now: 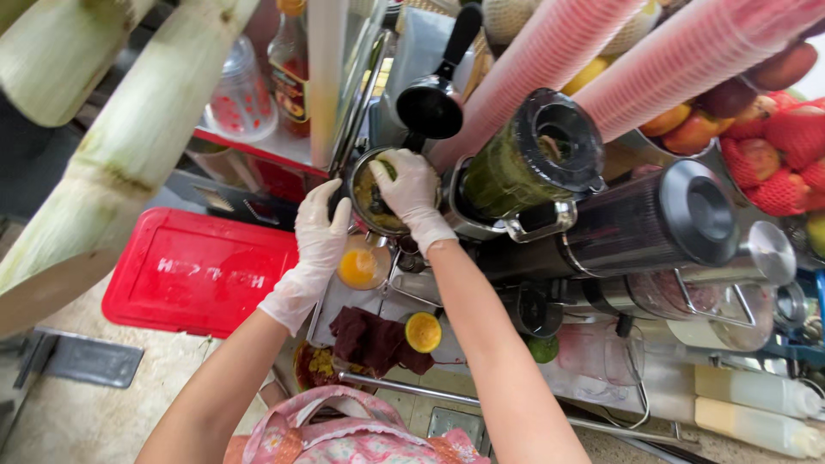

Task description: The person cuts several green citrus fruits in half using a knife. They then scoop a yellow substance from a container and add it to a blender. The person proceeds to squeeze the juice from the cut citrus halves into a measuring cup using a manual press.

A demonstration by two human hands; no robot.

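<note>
Right hand (411, 191): gloved, pressing a green citrus half into the press bowl (371, 199)
Left hand (320, 242): gloved, gripping the bowl's rim at 9 o'clock
Done: cup of juice (361, 266) part-filled below
Left: cut half (423, 332) waiting at 6 o'clock

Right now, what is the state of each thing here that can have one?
Left hand: gloved, gripping the juicer's side.
Right hand: gloved, pressing a fruit half into the juicer bowl.
Press handle: raised.
Cup: upright, holds orange juice.
Cut fruit: halved, cut side up.
Green blender: lid on, full.
Dark blender: lid on.
Red box: closed.
</note>
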